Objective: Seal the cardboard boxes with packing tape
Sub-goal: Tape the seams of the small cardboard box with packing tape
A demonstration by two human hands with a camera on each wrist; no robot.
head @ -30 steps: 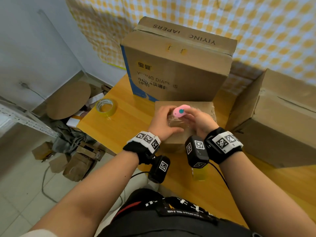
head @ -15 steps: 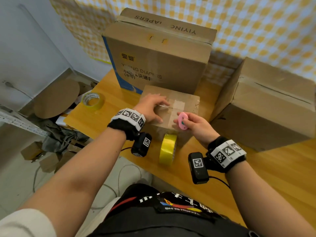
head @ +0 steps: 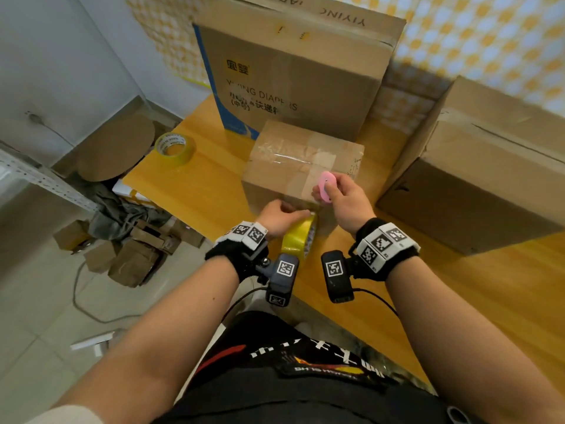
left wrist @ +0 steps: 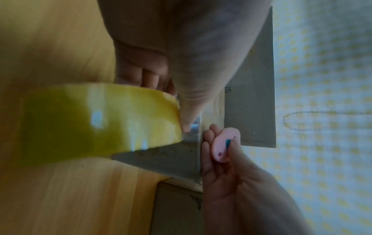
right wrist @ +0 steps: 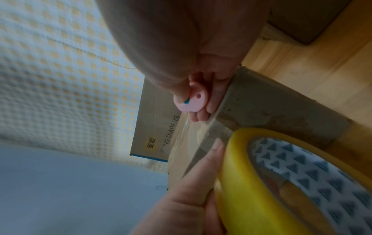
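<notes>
A small cardboard box (head: pixel 293 154) sits on the wooden table (head: pixel 195 185), with clear tape (head: pixel 287 160) across its top and down its near side. My left hand (head: pixel 279 217) grips a yellow tape roll (head: pixel 301 238) at the foot of the box's near side, thumb pressed on the roll's edge (left wrist: pixel 187 124). The strip runs from the roll up the box face (right wrist: pixel 203 136). My right hand (head: pixel 342 195) pinches a small pink cutter (head: pixel 325 185) against the box's near top edge, just right of the strip (left wrist: pixel 223 143).
A big diaper carton (head: pixel 293 65) stands right behind the small box. Another large cardboard box (head: pixel 477 175) fills the table's right side. A second tape roll (head: pixel 175 148) lies near the table's left corner. Cardboard scraps (head: pixel 131 255) litter the floor to the left.
My left hand left the box top and came down to grip the yellow roll at the box's near side. The right hand with the pink cutter stayed at the box's near edge.
</notes>
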